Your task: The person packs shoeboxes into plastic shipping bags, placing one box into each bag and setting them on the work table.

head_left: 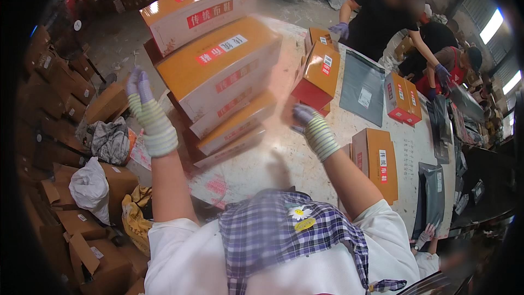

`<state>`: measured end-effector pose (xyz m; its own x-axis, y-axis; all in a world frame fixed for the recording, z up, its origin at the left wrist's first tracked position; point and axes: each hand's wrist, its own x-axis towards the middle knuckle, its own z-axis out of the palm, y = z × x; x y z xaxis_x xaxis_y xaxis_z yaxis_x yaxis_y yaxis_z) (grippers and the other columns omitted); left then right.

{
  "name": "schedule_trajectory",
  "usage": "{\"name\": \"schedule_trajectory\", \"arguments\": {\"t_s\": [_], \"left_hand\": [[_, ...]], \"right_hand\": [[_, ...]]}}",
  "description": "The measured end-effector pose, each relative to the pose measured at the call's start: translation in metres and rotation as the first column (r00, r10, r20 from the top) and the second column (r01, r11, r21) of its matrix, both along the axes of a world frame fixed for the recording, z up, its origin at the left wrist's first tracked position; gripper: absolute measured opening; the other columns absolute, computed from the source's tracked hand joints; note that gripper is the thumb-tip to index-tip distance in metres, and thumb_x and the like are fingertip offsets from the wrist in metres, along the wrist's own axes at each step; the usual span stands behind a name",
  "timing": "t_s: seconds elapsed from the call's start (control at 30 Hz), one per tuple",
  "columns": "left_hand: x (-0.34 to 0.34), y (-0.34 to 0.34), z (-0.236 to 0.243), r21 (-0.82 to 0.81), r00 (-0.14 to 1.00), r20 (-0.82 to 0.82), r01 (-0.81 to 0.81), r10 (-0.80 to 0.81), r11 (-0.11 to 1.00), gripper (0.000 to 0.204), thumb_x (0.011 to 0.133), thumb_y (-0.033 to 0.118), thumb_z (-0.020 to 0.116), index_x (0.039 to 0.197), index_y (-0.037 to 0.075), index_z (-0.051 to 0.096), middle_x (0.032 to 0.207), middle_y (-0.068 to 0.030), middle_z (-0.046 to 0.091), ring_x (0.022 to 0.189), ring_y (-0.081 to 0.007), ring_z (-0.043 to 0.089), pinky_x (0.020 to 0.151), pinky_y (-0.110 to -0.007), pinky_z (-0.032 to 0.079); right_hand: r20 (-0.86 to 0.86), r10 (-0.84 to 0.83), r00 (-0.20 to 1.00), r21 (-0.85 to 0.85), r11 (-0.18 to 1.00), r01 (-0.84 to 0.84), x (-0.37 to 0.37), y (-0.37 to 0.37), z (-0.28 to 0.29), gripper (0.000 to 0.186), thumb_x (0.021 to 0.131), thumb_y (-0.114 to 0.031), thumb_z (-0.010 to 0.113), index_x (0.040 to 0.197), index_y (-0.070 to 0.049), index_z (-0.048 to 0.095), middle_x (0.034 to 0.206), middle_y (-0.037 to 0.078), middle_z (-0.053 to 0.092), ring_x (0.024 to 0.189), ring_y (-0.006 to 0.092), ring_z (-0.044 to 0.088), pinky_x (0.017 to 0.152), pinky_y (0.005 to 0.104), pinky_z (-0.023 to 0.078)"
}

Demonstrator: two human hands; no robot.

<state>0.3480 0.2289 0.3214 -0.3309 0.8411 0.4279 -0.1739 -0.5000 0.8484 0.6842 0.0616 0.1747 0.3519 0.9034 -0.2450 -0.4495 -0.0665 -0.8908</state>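
Observation:
My left hand [148, 112], in a striped glove with lavender fingertips, has its fingers stretched up beside the left side of a tall, uneven stack of orange-and-white shoe boxes [221, 63]; whether it touches them is unclear. My right hand [314, 128], gloved alike, is open with bent fingers just below a smaller stack of orange-and-red boxes [314, 71]; any contact there is hard to make out. Both stacks stand on the worn white table [256, 169]. Another orange box [382, 161] lies by my right forearm.
Across the table, co-workers [382, 22] in purple gloves stand beside grey mailer bags [363, 90] and an orange box [403, 97]. At lower right, another person's hand [426, 235] touches a grey package [428, 191]. Cardboard boxes [101, 262] and sacks [90, 188] crowd the floor at left.

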Motion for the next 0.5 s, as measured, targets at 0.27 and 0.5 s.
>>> {"name": "schedule_trajectory", "arguments": {"t_s": [0.27, 0.5], "left_hand": [[0.026, -0.039, -0.05, -0.073, 0.919, -0.278, 0.268, -0.278, 0.961, 0.041, 0.105, 0.037, 0.052, 0.127, 0.003, 0.058, 0.118, -0.0063, 0.058, 0.116, -0.0188, 0.052, 0.106, -0.033, 0.038], [0.026, 0.031, -0.056, -0.283, 0.94, -0.05, 0.31, -0.336, 0.908, 0.065, 0.103, 0.051, 0.047, 0.146, 0.003, 0.048, 0.145, -0.0154, 0.051, 0.135, -0.0268, 0.047, 0.112, -0.04, 0.035]], "right_hand": [[-0.177, 0.264, 0.948, -0.041, 0.961, -0.275, -0.085, 0.029, 0.123, 0.117, 0.075, -0.071, 0.075, 0.161, -0.018, 0.016, 0.165, 0.016, 0.019, 0.15, 0.0427, 0.019, 0.113, 0.0694, 0.027], [-0.169, 0.238, 0.956, -0.108, 0.96, -0.258, -0.096, 0.054, 0.136, 0.123, 0.071, -0.07, 0.079, 0.162, -0.019, 0.013, 0.161, 0.024, 0.025, 0.15, 0.0391, 0.025, 0.112, 0.0659, 0.031]]}}
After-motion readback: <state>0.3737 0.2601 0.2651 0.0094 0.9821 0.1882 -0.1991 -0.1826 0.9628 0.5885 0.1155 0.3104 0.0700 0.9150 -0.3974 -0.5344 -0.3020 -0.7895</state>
